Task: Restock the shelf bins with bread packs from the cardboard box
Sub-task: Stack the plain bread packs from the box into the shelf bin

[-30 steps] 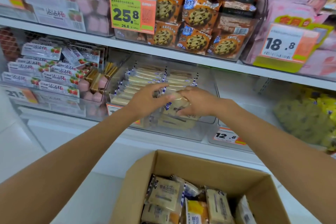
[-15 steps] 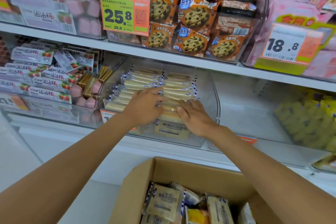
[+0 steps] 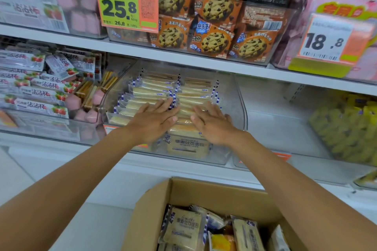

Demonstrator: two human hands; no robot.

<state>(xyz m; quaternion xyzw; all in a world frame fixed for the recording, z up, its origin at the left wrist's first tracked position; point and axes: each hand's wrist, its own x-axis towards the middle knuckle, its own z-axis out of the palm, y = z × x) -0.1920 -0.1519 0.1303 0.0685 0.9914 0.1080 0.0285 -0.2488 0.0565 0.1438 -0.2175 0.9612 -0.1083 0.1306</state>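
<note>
A clear shelf bin (image 3: 237, 96) on the middle shelf holds two rows of pale bread packs (image 3: 155, 89) standing on edge. My left hand (image 3: 152, 121) lies flat on top of the left row, fingers straight. On the right row my right hand (image 3: 212, 122) presses down the same way. One bread pack (image 3: 186, 145) faces front behind the bin's wall, below my hands. An open cardboard box (image 3: 204, 193) sits at the bottom with several bread packs (image 3: 182, 228) inside.
The bin to the left holds strawberry snack packs (image 3: 43, 93) and pink cups. To the right stands a clear bin (image 3: 275, 120) with yellow packs (image 3: 346, 126) at its far side. Cookie bags (image 3: 214, 24) and price tags (image 3: 127, 6) fill the shelf above.
Both hands set a bread pack into the front of the bin, let go of it, and moved back over the rows, flattening out on the pack tops.
</note>
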